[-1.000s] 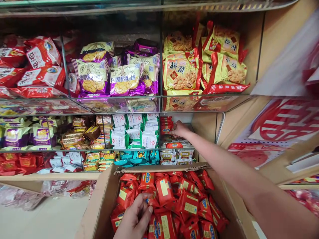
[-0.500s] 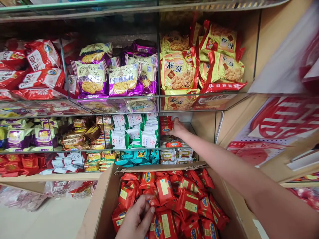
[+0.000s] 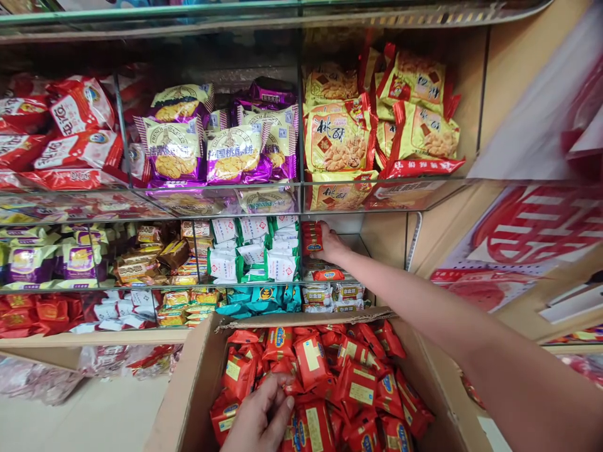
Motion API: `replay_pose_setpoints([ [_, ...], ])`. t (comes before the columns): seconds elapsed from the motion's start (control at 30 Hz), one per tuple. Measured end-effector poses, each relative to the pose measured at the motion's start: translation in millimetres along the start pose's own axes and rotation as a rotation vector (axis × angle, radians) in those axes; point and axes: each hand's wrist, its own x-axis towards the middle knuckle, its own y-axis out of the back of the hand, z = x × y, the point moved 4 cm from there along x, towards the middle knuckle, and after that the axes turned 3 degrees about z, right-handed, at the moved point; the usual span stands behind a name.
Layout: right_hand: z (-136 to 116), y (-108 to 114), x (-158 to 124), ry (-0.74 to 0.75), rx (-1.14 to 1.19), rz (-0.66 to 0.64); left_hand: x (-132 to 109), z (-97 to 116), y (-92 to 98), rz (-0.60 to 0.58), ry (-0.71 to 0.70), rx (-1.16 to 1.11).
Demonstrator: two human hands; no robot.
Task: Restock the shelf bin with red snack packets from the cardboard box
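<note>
Red foil packets (image 3: 348, 383) are being handled in the head view, where they are lying loose and heaped in a cardboard box (image 3: 188, 383). One of them is being pinched by the left hand (image 3: 259, 417), with fingers and thumb clenched on its upper edge toward the box's left half. Higher up, the right hand (image 3: 332, 245) is being pressed against a shelf stack (image 3: 312, 237) of matching red packets, which are standing on edge on the glass shelf (image 3: 202, 285) just beside the green-and-white packets (image 3: 254, 251). Its fingers are being curled over the stack's top, but it cannot be told whether anything is being gripped or only steadied.

As a judgement, the stack is best steadied by being pushed flat toward its neighbours. Each packet is best held by its seam so that the contents are not being crushed, with labels faced one way.
</note>
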Motion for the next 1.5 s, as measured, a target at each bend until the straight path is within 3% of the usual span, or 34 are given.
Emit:
replay_pose_setpoints([
  [0.17,4.5,-2.4,2.3,0.023,0.041,-0.013,-0.5,3.8,-0.7,-0.055,0.010,0.017],
  [0.37,6.1,1.6,1.3,-0.007,0.076,-0.032,-1.8,4.2,-0.1,-0.014,-0.030,0.040],
  [0.6,10.4,9.3,-3.0,-0.111,0.071,-0.075,-0.9,11.4,3.0,-0.135,-0.047,0.132],
  [0.8,9.3,40.6,-14.7,-0.141,0.086,0.020,-3.8,9.9,3.6,-0.108,-0.078,0.147],
  [0.9,-3.5,67.5,-52.2,-0.045,0.128,0.122,-4.9,15.6,10.2,-0.085,-0.104,0.159],
  [1.0,-22.4,83.3,-122.0,0.194,0.232,0.258,-3.8,22.3,17.8,-0.045,-0.140,0.166],
  [1.03,-28.5,81.8,-148.3,0.294,0.236,0.236,-3.1,23.6,19.1,-0.041,-0.148,0.168],
  [1.1,-37.4,68.8,-195.8,0.486,0.177,0.039,-1.9,25.1,19.5,-0.036,-0.165,0.173],
  [1.2,-35.5,60.7,-226.1,0.535,0.148,-0.052,-1.3,27.8,16.3,-0.037,-0.216,0.194],
  [1.27,-31.4,69.7,-208.7,0.464,0.141,0.046,-0.4,33.6,13.5,-0.054,-0.274,0.223],
  [1.37,-28.0,88.0,-141.0,0.343,0.076,0.220,8.3,58.0,11.8,-0.082,-0.451,0.309],
  [1.5,-26.0,75.2,-33.5,0.224,-0.186,0.111,46.6,124.4,9.8,-0.041,-0.793,0.529],
])
